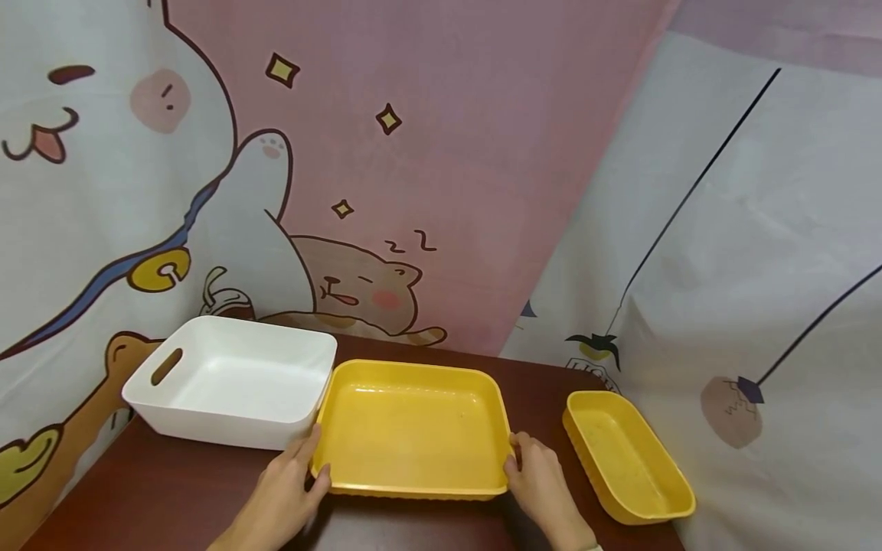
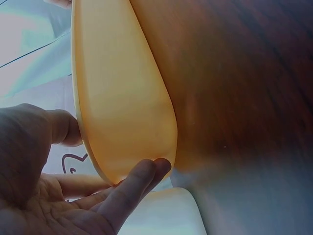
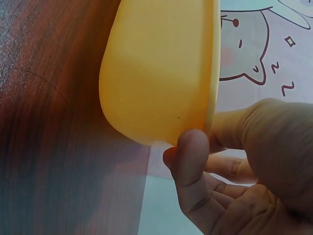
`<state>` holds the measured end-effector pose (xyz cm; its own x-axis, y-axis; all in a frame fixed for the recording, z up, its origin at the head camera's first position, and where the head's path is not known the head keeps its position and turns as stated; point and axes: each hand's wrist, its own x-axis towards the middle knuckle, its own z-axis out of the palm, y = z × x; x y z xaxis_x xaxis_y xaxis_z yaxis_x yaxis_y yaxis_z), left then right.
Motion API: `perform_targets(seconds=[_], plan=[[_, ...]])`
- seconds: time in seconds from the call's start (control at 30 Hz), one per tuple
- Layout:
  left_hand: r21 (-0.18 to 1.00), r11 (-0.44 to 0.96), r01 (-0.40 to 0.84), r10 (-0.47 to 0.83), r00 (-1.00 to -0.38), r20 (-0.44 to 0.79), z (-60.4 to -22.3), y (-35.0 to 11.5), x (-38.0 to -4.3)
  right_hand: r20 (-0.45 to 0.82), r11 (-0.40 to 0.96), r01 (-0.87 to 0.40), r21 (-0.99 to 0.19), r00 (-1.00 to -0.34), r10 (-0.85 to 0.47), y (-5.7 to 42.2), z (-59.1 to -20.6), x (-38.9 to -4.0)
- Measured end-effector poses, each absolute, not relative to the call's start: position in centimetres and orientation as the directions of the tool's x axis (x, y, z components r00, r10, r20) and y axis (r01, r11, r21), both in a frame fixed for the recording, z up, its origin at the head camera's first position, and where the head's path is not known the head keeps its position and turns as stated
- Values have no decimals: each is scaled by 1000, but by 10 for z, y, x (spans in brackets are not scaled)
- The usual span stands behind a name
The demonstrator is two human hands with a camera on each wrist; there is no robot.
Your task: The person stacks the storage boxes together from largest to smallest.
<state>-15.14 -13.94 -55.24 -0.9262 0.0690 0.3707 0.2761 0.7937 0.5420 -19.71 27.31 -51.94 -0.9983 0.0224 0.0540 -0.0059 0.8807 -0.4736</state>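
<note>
A wide, shallow yellow tray point(image 1: 413, 428) with rounded corners lies in the middle of the table in the head view. At its near left corner my left hand point(image 1: 284, 490) holds it, thumb on the rim and fingers along the outer side. My right hand point(image 1: 544, 484) grips the opposite side near the front corner. In the left wrist view the left fingertips point(image 2: 160, 166) press the tray's outer wall point(image 2: 127, 98). The right wrist view has the right thumb and fingers point(image 3: 191, 147) pinching round the corner of the same tray point(image 3: 156, 73).
A deeper white bin point(image 1: 234, 375) with a handle slot stands at the left, right beside the tray's left edge. A smaller, narrow yellow tray point(image 1: 620, 459) sits at the right. Behind the dark wooden table point(image 1: 172, 482) hangs a printed cartoon curtain point(image 1: 468, 153).
</note>
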Motion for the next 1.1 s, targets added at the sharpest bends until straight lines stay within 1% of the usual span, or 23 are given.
perform_targets(seconds=[0.27, 0.57, 0.83, 1.1], plan=[[535, 799, 275, 66, -924, 377, -551, -143, -150, 40, 875, 3, -485, -999, 26, 272, -519, -197], [513, 799, 314, 76, -899, 431, -555, -146, -151, 30, 870, -1, -493, -999, 16, 273, -518, -194], [531, 799, 282, 85, -927, 364, -553, -145, -151, 14, 859, 12, -513, -1000, 22, 276, -517, -190], [529, 809, 256, 89, -943, 321, -553, -144, -149, 1, 855, 14, -518, -1000, 18, 277, -518, -184]])
